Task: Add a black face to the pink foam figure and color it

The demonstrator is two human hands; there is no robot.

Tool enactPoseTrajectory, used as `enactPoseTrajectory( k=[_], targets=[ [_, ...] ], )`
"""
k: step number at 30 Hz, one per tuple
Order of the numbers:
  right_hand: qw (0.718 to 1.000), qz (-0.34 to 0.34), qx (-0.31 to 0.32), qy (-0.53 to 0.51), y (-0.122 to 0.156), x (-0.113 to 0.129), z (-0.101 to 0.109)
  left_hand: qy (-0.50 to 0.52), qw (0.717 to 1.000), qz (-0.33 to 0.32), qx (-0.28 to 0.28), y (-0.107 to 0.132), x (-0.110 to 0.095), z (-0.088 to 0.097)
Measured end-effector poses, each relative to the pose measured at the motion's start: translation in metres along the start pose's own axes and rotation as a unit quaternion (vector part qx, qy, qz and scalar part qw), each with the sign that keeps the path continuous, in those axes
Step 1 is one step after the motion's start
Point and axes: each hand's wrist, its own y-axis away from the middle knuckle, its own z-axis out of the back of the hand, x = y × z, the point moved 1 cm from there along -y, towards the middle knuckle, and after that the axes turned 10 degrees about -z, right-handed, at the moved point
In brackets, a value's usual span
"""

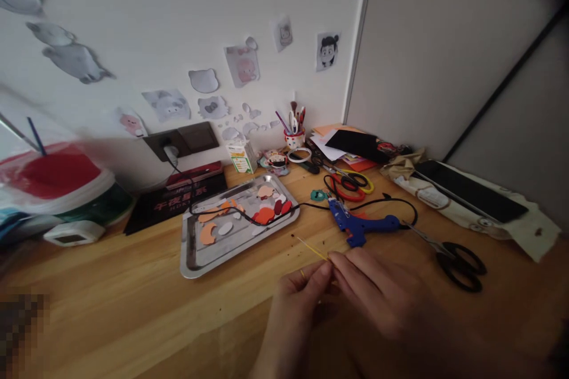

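Observation:
A thin yellow stick-like piece [313, 248] with a pale, pointed far end sticks out from between my fingertips; its exact kind is unclear. My left hand [300, 293], wearing a ring, pinches it from the left with the thumb on top. Against that thumb, the fingers of my right hand [377, 290] are closed around the piece's near end, which they hide. Just beyond the hands lies a blue glue gun [364, 225] on its side. To the right, black-handled scissors [453, 257] rest on the wooden table [146, 302].
A metal tray [195, 269] carries orange, red and white cut-outs. The glue gun's black cord [306, 206] crosses it to a wall socket [171, 154]. Behind are a brush cup [294, 139], more scissors [349, 180], papers [326, 148] and a phone [471, 189].

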Motion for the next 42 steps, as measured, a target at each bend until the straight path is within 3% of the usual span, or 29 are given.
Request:
enactPoseTrajectory(
  k=[3, 6, 8, 11, 14, 18, 26, 34, 37, 40, 42],
  targets=[
    [0.998, -0.003, -0.040, -0.043, 0.002, 0.004, -0.004, 0.069, 0.998, 0.005, 0.011, 0.000, 0.006, -0.005],
    [0.994, -0.018, 0.009, -0.107, 0.004, 0.005, -0.008, 0.082, 0.997, 0.005, 0.011, 0.002, 0.008, 0.000],
    [0.991, -0.057, 0.041, -0.112, 0.002, -0.001, -0.009, 0.025, 0.999, 0.023, 0.005, 0.006, 0.008, 0.008],
    [0.992, -0.103, 0.070, -0.026, -0.007, -0.014, -0.011, -0.087, 0.994, 0.059, 0.031, 0.013, 0.008, 0.022],
    [0.987, -0.061, 0.129, 0.070, -0.019, -0.020, -0.009, -0.116, 0.988, 0.040, 0.092, 0.018, 0.008, 0.033],
    [0.979, -0.019, 0.154, 0.129, -0.029, -0.016, -0.009, -0.138, 0.985, 0.022, 0.104, 0.022, 0.008, 0.041],
    [0.981, -0.016, 0.156, 0.118, -0.027, -0.013, -0.033, -0.162, 0.980, 0.028, 0.111, 0.026, 0.007, 0.044],
    [0.979, -0.005, 0.168, 0.111, -0.031, -0.013, -0.024, -0.135, 0.985, 0.028, 0.106, 0.023, 0.012, 0.047],
    [0.987, 0.020, 0.127, 0.093, -0.022, -0.015, -0.022, -0.113, 0.992, 0.022, 0.055, 0.019, 0.010, 0.043],
    [0.998, 0.018, 0.022, 0.054, -0.010, -0.011, -0.017, -0.055, 0.998, -0.005, -0.038, 0.013, 0.003, 0.032],
    [0.999, 0.006, -0.037, 0.020, -0.004, -0.005, -0.012, -0.008, 0.997, -0.037, -0.060, 0.010, -0.002, 0.021]
  ],
)
